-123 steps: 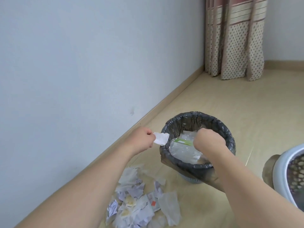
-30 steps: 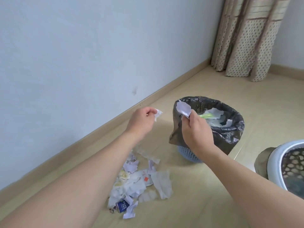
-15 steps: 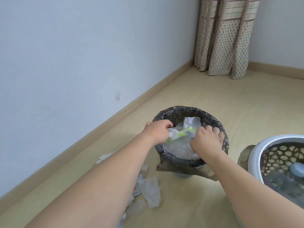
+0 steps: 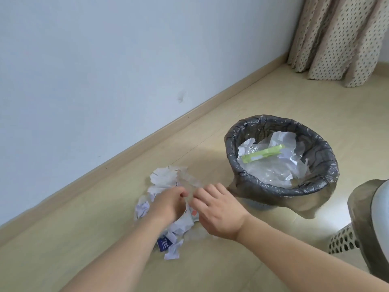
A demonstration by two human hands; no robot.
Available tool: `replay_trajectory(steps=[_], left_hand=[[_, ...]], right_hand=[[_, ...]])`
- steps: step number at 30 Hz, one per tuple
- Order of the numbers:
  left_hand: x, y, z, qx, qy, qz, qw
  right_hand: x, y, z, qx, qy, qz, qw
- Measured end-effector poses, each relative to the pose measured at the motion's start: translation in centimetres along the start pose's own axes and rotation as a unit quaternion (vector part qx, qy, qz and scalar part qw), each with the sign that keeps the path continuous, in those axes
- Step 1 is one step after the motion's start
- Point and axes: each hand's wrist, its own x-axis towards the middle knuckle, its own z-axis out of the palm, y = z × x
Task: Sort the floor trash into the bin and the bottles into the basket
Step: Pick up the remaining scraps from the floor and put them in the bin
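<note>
My left hand (image 4: 168, 204) and right hand (image 4: 219, 213) meet low over a pile of torn paper scraps (image 4: 164, 186) on the pale wood floor (image 4: 231, 102), beside the skirting of a blue-grey wall (image 4: 105, 60). The left hand's fingers curl down into the scraps, though I cannot tell whether they have a piece in their grip. The right hand lies palm down, its fingers loosely spread and reaching toward the left, the fingertips touching or just above a clear plastic wrapper (image 4: 189, 181) at the pile's edge. A small blue printed card (image 4: 164, 243) shows among the scraps nearest me. Just to the right of the pile stands the bin (image 4: 315, 186), lined with a dark bag and holding crumpled paper, clear plastic and a green strip (image 4: 263, 153). At the right edge, the white perforated basket (image 4: 341, 243) is partly in view. A dotted curtain (image 4: 336, 39) hangs in the far corner.
</note>
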Motion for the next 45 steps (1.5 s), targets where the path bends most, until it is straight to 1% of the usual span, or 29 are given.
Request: replay_trajectory(steps=[1, 2, 3, 5, 6, 7, 8, 9, 11, 13, 15, 16, 18, 21, 24, 28, 30, 32, 34, 36, 38, 40, 41, 43, 45], left_hand=[[-0.9, -1.2, 1.1, 0.014, -0.022, 0.011, 1.0], [-1.6, -2.1, 2.3, 0.038, -0.038, 0.027, 0.998], [-2.3, -2.7, 3.5, 0.068, -0.047, 0.045, 0.996], [-3.4, -3.2, 5.6, 0.118, -0.049, 0.084, 0.988], [-3.7, -3.3, 6.5, 0.144, -0.047, 0.105, 0.983], [-4.1, -3.3, 7.4, 0.17, -0.047, 0.123, 0.977], [-4.5, -3.2, 8.1, 0.192, -0.048, 0.131, 0.972], [-4.8, -3.2, 8.9, 0.206, -0.048, 0.137, 0.968], [-5.2, -3.2, 10.0, 0.234, -0.048, 0.151, 0.959], [-5.2, -3.2, 10.9, 0.247, -0.044, 0.156, 0.955], [-5.3, -3.3, 11.1, 0.238, -0.039, 0.164, 0.956], [-5.4, -3.2, 10.9, 0.224, -0.033, 0.159, 0.961], [-5.3, -3.4, 10.3, 0.174, -0.026, 0.131, 0.976], [-5.2, -2.9, 8.0, 0.048, 0.003, 0.073, 0.996], [-5.5, -2.5, 5.3, -0.077, -0.008, 0.009, 0.997], [-6.7, -3.1, 3.0, -0.149, -0.037, -0.026, 0.988], [-7.1, -3.1, 1.7, -0.174, -0.04, -0.024, 0.984], [-7.4, -3.0, 0.5, -0.17, -0.043, -0.012, 0.984], [-7.5, -2.8, -0.7, -0.185, -0.038, -0.002, 0.982], [-7.2, -2.2, -2.1, -0.218, -0.026, -0.004, 0.976], [-6.5, -1.1, -4.0, -0.258, -0.009, -0.003, 0.966], [-5.6, 0.8, -6.2, -0.292, 0.013, 0.007, 0.956], [-5.0, 1.8, -7.2, -0.308, 0.022, 0.012, 0.951], [-3.8, 4.1, -9.1, -0.332, 0.032, 0.03, 0.942], [-2.5, 6.9, -10.5, -0.339, 0.034, 0.058, 0.938]], right_hand=[[-0.8, -0.8, 1.7, 0.005, -0.054, 0.018, 0.998], [-1.5, -1.4, 3.2, 0.02, -0.112, 0.071, 0.991], [-2.3, -1.8, 4.3, 0.031, -0.186, 0.137, 0.972], [-3.9, -1.9, 5.8, 0.036, -0.324, 0.232, 0.916], [-4.3, -2.0, 6.2, 0.032, -0.369, 0.264, 0.89], [-5.0, -2.1, 7.0, 0.016, -0.39, 0.264, 0.882], [-5.5, -2.2, 7.3, 0.01, -0.398, 0.248, 0.883], [-6.0, -2.4, 8.0, 0.005, -0.389, 0.228, 0.892], [-6.8, -2.5, 9.2, 0.036, -0.383, 0.244, 0.891], [-6.3, -2.4, 8.9, 0.016, -0.369, 0.222, 0.902], [-5.5, -2.0, 7.6, 0.022, -0.403, 0.198, 0.893], [-5.5, -1.6, 7.7, 0.015, -0.412, 0.211, 0.886], [-5.5, -1.2, 8.0, 0.06, -0.425, 0.237, 0.872], [-4.9, -0.8, 6.6, 0.104, -0.407, 0.272, 0.866], [-4.0, -0.4, 4.3, 0.152, -0.416, 0.288, 0.849], [-2.1, 0.0, 1.0, 0.17, -0.44, 0.296, 0.83], [-1.2, 0.1, -0.6, 0.178, -0.439, 0.31, 0.824], [-0.4, 0.1, -2.2, 0.182, -0.459, 0.305, 0.814], [0.7, 0.4, -3.6, 0.198, -0.491, 0.309, 0.79], [2.5, 0.8, -5.5, 0.227, -0.502, 0.342, 0.761], [4.8, 1.5, -7.8, 0.265, -0.471, 0.404, 0.738], [6.4, 3.0, -10.3, 0.303, -0.393, 0.473, 0.728], [6.9, 3.9, -11.3, 0.311, -0.344, 0.502, 0.73], [7.0, 6.3, -12.7, 0.3, -0.254, 0.536, 0.747], [6.4, 8.7, -13.9, 0.277, -0.19, 0.563, 0.755]])
